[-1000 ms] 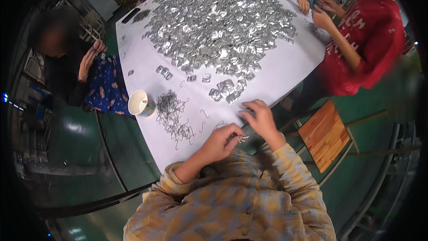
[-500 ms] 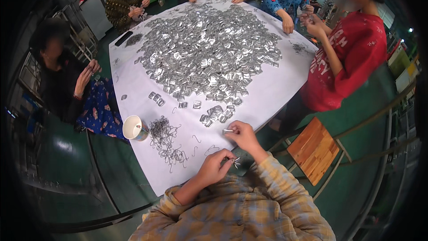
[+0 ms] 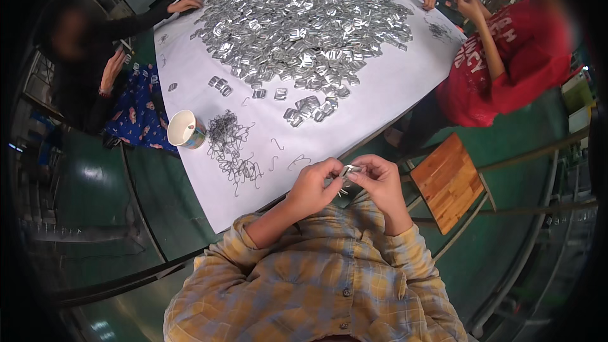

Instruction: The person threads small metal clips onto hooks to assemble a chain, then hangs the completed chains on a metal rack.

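Note:
My left hand (image 3: 313, 186) and my right hand (image 3: 380, 180) meet just past the table's near edge, both closed. Pinched in the right fingers is a small silvery metal buckle (image 3: 349, 170), its far side against the left fingertips. Thin shiny metal ends poke out below the left fingers; their kind is too small to make out. A small group of buckles (image 3: 310, 111) lies beyond my hands, in front of a large heap of the same buckles (image 3: 297, 31). To the left, dark S-shaped wire hooks (image 3: 231, 145) lie in a loose tangle.
A paper cup (image 3: 187, 130) stands left of the hooks on the white-covered table (image 3: 253, 117). A wooden stool (image 3: 447, 183) is at my right. People work around the table: one in red (image 3: 506, 66) on the right, one in dark clothes (image 3: 79, 63) on the left.
My right hand has come back from beside the small buckle group to meet my left, bringing the buckle. The view has tilted nearer. The person at left has stretched an arm onto the table.

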Available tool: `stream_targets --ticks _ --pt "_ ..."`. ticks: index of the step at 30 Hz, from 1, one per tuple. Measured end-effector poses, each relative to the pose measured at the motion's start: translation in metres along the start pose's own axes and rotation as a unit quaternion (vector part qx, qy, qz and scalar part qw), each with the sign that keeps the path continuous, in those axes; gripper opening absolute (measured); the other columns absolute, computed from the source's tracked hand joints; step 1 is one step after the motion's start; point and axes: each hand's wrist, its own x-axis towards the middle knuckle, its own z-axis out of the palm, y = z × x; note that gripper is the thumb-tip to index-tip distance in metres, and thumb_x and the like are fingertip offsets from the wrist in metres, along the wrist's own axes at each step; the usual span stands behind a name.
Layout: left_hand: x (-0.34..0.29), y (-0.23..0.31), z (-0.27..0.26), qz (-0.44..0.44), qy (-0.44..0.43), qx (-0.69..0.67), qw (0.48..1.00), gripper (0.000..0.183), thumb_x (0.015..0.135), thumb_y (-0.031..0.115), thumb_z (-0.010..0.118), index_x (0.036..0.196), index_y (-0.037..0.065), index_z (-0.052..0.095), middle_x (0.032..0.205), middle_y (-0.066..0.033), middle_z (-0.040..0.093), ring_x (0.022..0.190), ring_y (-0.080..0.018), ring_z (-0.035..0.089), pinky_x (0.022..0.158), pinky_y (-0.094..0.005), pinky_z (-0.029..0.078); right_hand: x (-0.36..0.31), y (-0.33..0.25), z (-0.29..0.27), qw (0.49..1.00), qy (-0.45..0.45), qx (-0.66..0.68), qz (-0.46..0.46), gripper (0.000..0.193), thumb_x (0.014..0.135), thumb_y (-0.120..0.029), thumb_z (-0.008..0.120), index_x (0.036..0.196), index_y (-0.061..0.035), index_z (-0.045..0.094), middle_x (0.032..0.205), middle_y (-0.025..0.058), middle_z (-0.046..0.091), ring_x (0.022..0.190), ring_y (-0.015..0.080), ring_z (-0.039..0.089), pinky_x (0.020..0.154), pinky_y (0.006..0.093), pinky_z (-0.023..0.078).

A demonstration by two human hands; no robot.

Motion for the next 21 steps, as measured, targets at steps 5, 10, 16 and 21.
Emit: stream_targets --ticks 5,10,16,21 --pt "-0.005 -0.004 -0.003 0.004 -0.017 0.008 1.0 0.009 0.083 0.002 0.057 0.091 -0.001 0.055 0.078 -0.0046 0.061 0.069 -0.008 0.056 0.064 -0.0236 0.046 0.0 0.0 -0.002 0.994 -0.016 -0.103 -0.038 0.018 0.072 -0.001 0.071 0.089 0.0012 0.064 0.074 0.0015 0.063 0.066 0.0055 0.052 0.06 0.0206 0.043" --pt "-0.006 -0.001 -0.011 -0.01 -0.097 -0.033 0.995 0.008 0.083 0.003 0.058 0.09 0.0 0.055 0.075 -0.0041 0.058 0.069 -0.0088 0.054 0.061 -0.0245 0.044 0.0 0.002 -0.005 0.991 -0.033 -0.124 -0.044 0.017 0.071 -0.004 0.071 0.087 0.0007 0.065 0.073 0.0018 0.062 0.065 0.0067 0.05 0.06 0.0217 0.042" --pt "-0.009 -0.005 -0.018 0.038 -0.107 -0.01 0.994 0.009 0.083 0.004 0.06 0.09 0.001 0.056 0.076 -0.006 0.058 0.069 -0.0105 0.054 0.061 -0.0257 0.044 0.0 -0.005 0.001 0.98 -0.044 -0.176 -0.082 0.017 0.069 -0.005 0.07 0.084 0.0017 0.065 0.071 0.0057 0.06 0.065 0.0114 0.052 0.061 0.0247 0.043" --pt "-0.002 0.001 -0.032 0.043 -0.127 -0.009 0.991 0.012 0.08 0.005 0.063 0.091 0.001 0.059 0.081 -0.0071 0.063 0.072 -0.0153 0.059 0.067 -0.0276 0.046 -0.003 -0.009 0.003 0.975 -0.067 -0.176 -0.114 0.013 0.069 -0.004 0.07 0.08 0.0015 0.064 0.074 0.0069 0.061 0.068 0.0138 0.054 0.063 0.0259 0.043"
